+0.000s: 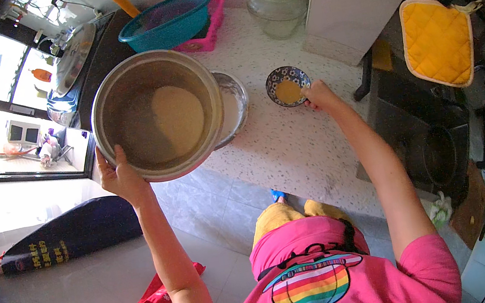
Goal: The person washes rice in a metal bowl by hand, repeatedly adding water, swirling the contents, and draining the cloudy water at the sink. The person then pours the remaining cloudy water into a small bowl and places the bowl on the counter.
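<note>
My left hand (pixel 124 175) grips the near left rim of a large metal pot (pixel 120 94), its thumb inside the wall. The pot is tipped so that its inside faces me, and it overhangs the counter's edge. A pale round patch shows inside; whether it is food or lit metal I cannot tell. Partly hidden behind the pot is a metal bowl (pixel 242 100) with whitish residue on its wall. Over the speckled counter (pixel 270 147), my right hand (pixel 321 95) holds a small flower-patterned bowl (pixel 275 77) by its right side. Yellowish-tan contents (pixel 288 92) lie in it.
A teal plastic basket (pixel 169 29) leans on a pink tray (pixel 216 13) at the back. Beside it stands a glass jar (pixel 278 7). A white panel (pixel 356 0) bounds the counter at right, with a yellow quilted potholder (pixel 439 42) beyond. Windows (pixel 16 132) are at left.
</note>
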`<action>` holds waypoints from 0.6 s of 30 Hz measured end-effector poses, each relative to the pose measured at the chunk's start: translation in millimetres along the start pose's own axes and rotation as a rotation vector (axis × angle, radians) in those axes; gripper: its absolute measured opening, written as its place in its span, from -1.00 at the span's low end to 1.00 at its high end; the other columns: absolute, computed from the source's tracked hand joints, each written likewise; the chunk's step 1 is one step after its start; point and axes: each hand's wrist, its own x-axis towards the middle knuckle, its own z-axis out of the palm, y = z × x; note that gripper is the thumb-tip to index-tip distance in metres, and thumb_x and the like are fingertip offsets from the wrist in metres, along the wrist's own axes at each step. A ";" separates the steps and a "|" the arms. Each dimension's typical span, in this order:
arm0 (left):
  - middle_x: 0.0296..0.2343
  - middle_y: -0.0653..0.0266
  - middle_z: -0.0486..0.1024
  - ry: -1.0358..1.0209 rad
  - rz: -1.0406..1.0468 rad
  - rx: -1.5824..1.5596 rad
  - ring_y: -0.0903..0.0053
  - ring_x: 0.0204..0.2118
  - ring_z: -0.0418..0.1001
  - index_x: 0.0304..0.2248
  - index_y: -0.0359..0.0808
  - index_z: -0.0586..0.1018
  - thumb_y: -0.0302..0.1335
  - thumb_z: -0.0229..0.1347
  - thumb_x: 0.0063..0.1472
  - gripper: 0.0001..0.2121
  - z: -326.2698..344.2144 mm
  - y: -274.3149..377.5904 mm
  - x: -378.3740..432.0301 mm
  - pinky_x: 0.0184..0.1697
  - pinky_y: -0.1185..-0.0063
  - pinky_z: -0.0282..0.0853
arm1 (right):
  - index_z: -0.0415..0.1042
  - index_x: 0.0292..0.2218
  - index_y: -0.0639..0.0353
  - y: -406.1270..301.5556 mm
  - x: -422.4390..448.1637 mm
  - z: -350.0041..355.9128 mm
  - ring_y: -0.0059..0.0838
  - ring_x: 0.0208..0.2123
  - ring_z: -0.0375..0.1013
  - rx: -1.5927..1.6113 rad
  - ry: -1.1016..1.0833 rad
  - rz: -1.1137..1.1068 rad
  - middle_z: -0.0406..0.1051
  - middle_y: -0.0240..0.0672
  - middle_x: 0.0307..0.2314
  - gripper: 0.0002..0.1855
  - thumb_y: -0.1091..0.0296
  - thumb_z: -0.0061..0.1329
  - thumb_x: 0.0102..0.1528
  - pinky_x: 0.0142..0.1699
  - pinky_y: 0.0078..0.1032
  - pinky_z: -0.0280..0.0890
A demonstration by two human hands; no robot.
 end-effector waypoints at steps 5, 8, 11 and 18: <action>-0.29 0.21 0.49 -0.019 0.054 0.062 0.58 -0.31 0.45 -0.06 -0.44 0.39 -0.64 0.05 0.09 -0.63 10.8 13.2 -16.4 -0.20 0.60 0.34 | 0.32 -0.61 0.33 19.9 -12.5 -1.4 -0.59 -0.81 0.16 0.052 -0.105 -0.033 0.28 -0.31 -0.76 -0.72 0.31 -0.10 0.01 -0.74 -0.53 0.06; -0.29 0.20 0.50 -0.041 0.033 0.014 0.59 -0.30 0.45 -0.04 -0.43 0.38 -0.64 0.06 0.09 -0.61 21.2 23.1 -29.2 -0.20 0.61 0.34 | 0.32 -0.61 0.35 34.1 -17.0 -0.6 -0.58 -0.80 0.17 0.059 -0.112 -0.030 0.28 -0.28 -0.76 -0.71 0.31 -0.08 0.01 -0.74 -0.53 0.05; -0.30 0.19 0.50 -0.099 0.091 0.011 0.60 -0.29 0.44 -0.04 -0.43 0.38 -0.65 0.06 0.09 -0.61 30.9 25.7 -43.0 -0.20 0.62 0.34 | 0.32 -0.62 0.38 44.1 -27.8 0.5 -0.56 -0.80 0.18 0.084 -0.093 -0.036 0.29 -0.26 -0.76 -0.68 0.30 -0.08 0.02 -0.74 -0.53 0.06; -0.25 0.20 0.49 -0.174 0.232 0.063 0.62 -0.26 0.40 -0.04 -0.42 0.39 -0.66 0.06 0.07 -0.60 69.8 40.2 -86.2 -0.15 0.62 0.30 | 0.34 -0.65 0.35 32.1 -82.3 -8.3 -0.49 -0.80 0.28 0.026 -0.051 -0.001 0.34 -0.25 -0.76 -0.64 0.27 -0.13 0.06 -0.75 -0.48 0.16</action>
